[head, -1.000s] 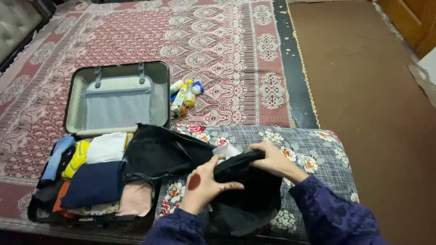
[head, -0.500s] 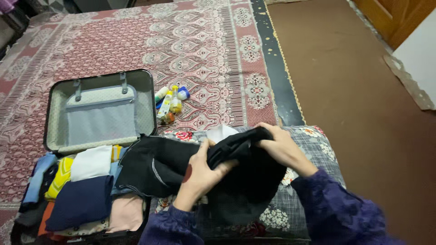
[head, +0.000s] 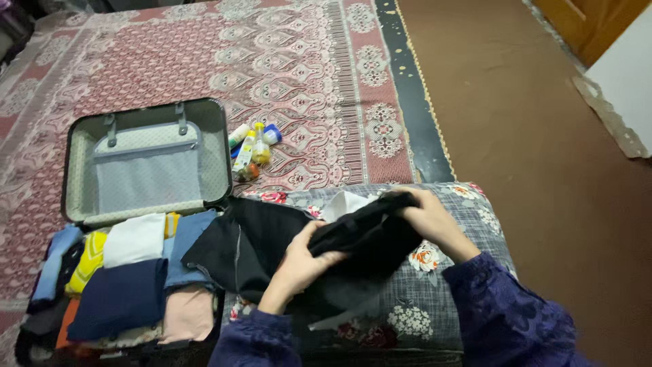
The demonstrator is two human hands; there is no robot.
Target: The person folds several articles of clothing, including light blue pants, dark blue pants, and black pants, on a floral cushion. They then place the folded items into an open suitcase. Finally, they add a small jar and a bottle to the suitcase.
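A black garment (head: 353, 238) was held bunched over a floral cushion (head: 448, 272). The left hand (head: 305, 261) was closed on the garment's near-left part, thumb on top, fingers curled under the fold. The right hand (head: 424, 217) was closed on the garment's far-right end, fingers wrapped over the cloth edge. Both sleeves were dark purple. A loose part of the garment was spread off the cushion's left side, overlapping the edge of an open suitcase (head: 146, 163). A white cloth (head: 343, 202) was seen on the cushion, just behind the garment and partly hidden by it.

Left of the cushion, the suitcase lay on a patterned red rug (head: 305, 75), its lid flat and lined with grey mesh. The near half was packed with folded clothes: a white piece (head: 136, 238), a navy piece (head: 119, 299), a yellow piece (head: 88, 261), a pink piece (head: 187, 316) and light blue ones (head: 54, 261). A few small bottles (head: 251, 146) lay on the rug beyond the cushion, just beside the lid's right edge. Brown floor (head: 543, 149) was seen right of the cushion.
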